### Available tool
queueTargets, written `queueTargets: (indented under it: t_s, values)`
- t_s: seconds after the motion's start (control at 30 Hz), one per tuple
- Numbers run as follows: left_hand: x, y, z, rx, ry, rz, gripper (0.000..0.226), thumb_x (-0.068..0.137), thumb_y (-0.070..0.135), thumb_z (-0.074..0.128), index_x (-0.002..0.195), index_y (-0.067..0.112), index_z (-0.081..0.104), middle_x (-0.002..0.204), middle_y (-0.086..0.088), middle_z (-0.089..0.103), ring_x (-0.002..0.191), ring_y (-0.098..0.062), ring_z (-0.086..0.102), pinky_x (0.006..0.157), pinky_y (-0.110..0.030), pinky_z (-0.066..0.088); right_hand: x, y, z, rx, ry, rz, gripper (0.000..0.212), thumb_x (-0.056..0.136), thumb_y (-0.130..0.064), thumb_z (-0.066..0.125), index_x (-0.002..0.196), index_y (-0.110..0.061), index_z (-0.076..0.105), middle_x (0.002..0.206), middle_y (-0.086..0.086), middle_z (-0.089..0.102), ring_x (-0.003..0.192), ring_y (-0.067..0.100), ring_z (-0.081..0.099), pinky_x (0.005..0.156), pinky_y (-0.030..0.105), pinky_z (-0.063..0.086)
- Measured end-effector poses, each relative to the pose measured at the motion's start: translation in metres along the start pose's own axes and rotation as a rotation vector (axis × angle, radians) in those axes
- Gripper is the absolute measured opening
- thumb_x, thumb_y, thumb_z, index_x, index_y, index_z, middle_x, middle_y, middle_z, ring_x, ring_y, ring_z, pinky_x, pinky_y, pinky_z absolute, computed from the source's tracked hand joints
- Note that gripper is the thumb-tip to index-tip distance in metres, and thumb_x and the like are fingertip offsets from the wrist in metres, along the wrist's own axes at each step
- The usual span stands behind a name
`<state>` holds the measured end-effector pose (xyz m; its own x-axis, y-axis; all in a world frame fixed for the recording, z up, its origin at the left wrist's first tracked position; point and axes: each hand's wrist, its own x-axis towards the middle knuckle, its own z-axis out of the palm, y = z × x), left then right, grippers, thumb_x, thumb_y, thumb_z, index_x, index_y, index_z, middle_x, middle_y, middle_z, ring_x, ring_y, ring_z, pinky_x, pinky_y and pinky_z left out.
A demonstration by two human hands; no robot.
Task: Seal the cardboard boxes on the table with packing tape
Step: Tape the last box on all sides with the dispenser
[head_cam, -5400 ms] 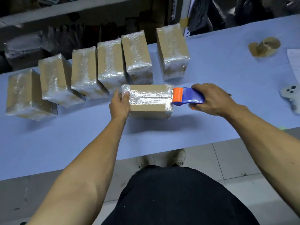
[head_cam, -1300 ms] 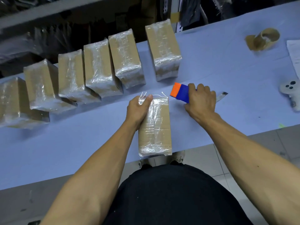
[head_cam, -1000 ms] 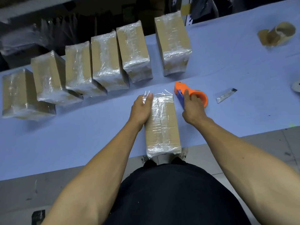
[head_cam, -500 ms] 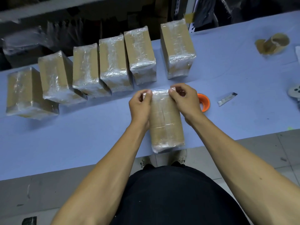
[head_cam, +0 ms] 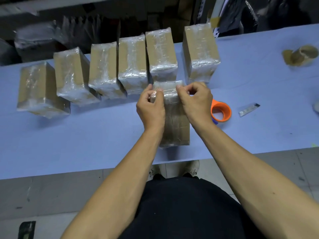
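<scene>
A tape-wrapped cardboard box [head_cam: 174,125] lies lengthwise in front of me on the blue table [head_cam: 86,135]. My left hand [head_cam: 151,107] and my right hand [head_cam: 196,100] both pinch the loose clear tape at the box's far end. The orange and blue tape dispenser [head_cam: 221,112] lies on the table just right of my right hand, with no hand on it. Several more taped boxes [head_cam: 133,64] stand in a row behind, the nearest ones almost touching the box I hold.
A small cutter blade [head_cam: 248,109] lies to the right of the dispenser. An empty brown tape core [head_cam: 301,55] sits at the far right. The table's front edge runs just below the box, with grey floor tiles and my shoes beneath.
My right hand set the dispenser down on the table and came onto the box's far end. The box was turned lengthwise toward me, then slid away toward the row.
</scene>
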<state>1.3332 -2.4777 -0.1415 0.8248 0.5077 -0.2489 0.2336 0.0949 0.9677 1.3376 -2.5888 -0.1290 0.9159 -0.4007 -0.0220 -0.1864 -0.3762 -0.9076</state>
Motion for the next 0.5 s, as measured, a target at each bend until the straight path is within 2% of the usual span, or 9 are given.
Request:
queueTargets:
  t_s: [0.03, 0.07, 0.1, 0.17, 0.23, 0.3, 0.37, 0.43, 0.5]
  values:
    - [0.0, 0.002, 0.001, -0.003, 0.008, -0.07, 0.021, 0.089, 0.019, 0.071, 0.109, 0.021, 0.064, 0.129, 0.002, 0.063, 0.111, -0.01, 0.065, 0.086, -0.017, 0.05, -0.001, -0.003, 0.002, -0.02, -0.001, 0.029, 0.017, 0.081, -0.03, 0.07, 0.072, -0.02, 0.06, 0.084, 0.002, 0.063, 0.074, 0.007, 0.056, 0.07, 0.022, 0.041]
    - [-0.001, 0.004, 0.003, -0.012, 0.003, -0.128, 0.04, 0.088, 0.019, 0.069, 0.126, 0.02, 0.056, 0.133, 0.001, 0.058, 0.109, -0.011, 0.063, 0.085, -0.02, 0.049, -0.002, -0.004, 0.004, -0.02, -0.009, 0.067, 0.012, 0.079, -0.029, 0.067, 0.082, -0.022, 0.059, 0.089, 0.0, 0.063, 0.078, 0.009, 0.057, 0.072, 0.025, 0.042]
    - [-0.001, 0.007, 0.005, -0.019, -0.011, -0.159, 0.049, 0.088, 0.019, 0.067, 0.134, 0.02, 0.05, 0.13, 0.001, 0.056, 0.104, -0.011, 0.061, 0.083, -0.021, 0.047, -0.002, -0.007, 0.006, -0.013, -0.024, 0.116, 0.022, 0.075, -0.029, 0.065, 0.094, -0.022, 0.055, 0.093, -0.001, 0.063, 0.085, 0.013, 0.059, 0.075, 0.029, 0.045]
    - [-0.002, 0.011, 0.007, -0.004, -0.088, -0.145, 0.043, 0.085, 0.018, 0.063, 0.127, 0.021, 0.055, 0.125, -0.001, 0.063, 0.098, -0.011, 0.061, 0.079, -0.021, 0.046, 0.0, -0.011, 0.008, -0.047, -0.078, 0.179, 0.042, 0.069, -0.032, 0.06, 0.108, -0.021, 0.05, 0.106, 0.0, 0.059, 0.102, 0.021, 0.057, 0.084, 0.035, 0.048]
    - [0.0, 0.011, 0.005, 0.065, -0.171, -0.145, 0.032, 0.084, 0.017, 0.064, 0.115, 0.027, 0.064, 0.123, -0.002, 0.068, 0.101, -0.014, 0.065, 0.075, -0.02, 0.05, 0.003, -0.014, 0.01, -0.118, -0.135, 0.175, 0.047, 0.068, -0.032, 0.062, 0.112, -0.02, 0.052, 0.115, 0.003, 0.055, 0.111, 0.024, 0.052, 0.092, 0.037, 0.047]
    - [0.005, 0.013, 0.002, 0.091, -0.2, -0.175, 0.02, 0.087, 0.013, 0.065, 0.099, 0.026, 0.073, 0.132, 0.006, 0.063, 0.108, -0.01, 0.063, 0.084, -0.022, 0.05, 0.005, -0.016, 0.012, -0.099, -0.164, 0.172, 0.042, 0.073, -0.024, 0.063, 0.114, -0.019, 0.057, 0.113, 0.003, 0.059, 0.109, 0.023, 0.056, 0.093, 0.037, 0.048]
    - [0.014, 0.015, 0.001, 0.138, -0.212, -0.202, 0.016, 0.088, 0.011, 0.067, 0.082, 0.022, 0.076, 0.132, 0.013, 0.06, 0.111, -0.002, 0.058, 0.092, -0.023, 0.045, 0.006, -0.016, 0.013, -0.078, -0.125, 0.171, 0.028, 0.08, -0.018, 0.06, 0.108, -0.02, 0.064, 0.104, -0.001, 0.066, 0.101, 0.021, 0.061, 0.085, 0.033, 0.049]
    - [0.023, 0.021, 0.0, 0.105, -0.317, -0.207, 0.014, 0.093, 0.014, 0.067, 0.081, 0.016, 0.075, 0.112, 0.019, 0.071, 0.101, 0.002, 0.065, 0.086, -0.025, 0.05, 0.01, -0.013, 0.009, -0.099, -0.083, 0.137, 0.016, 0.09, -0.025, 0.056, 0.093, -0.017, 0.069, 0.09, -0.001, 0.07, 0.092, 0.022, 0.063, 0.074, 0.032, 0.045]
    - [0.03, 0.024, -0.01, -0.004, -0.532, -0.202, 0.013, 0.101, 0.021, 0.062, 0.095, 0.017, 0.073, 0.086, 0.027, 0.073, 0.082, 0.007, 0.069, 0.072, -0.021, 0.055, 0.017, -0.006, 0.002, -0.021, -0.155, 0.14, 0.027, 0.096, -0.036, 0.055, 0.096, -0.014, 0.071, 0.093, 0.001, 0.071, 0.093, 0.019, 0.064, 0.08, 0.036, 0.05]
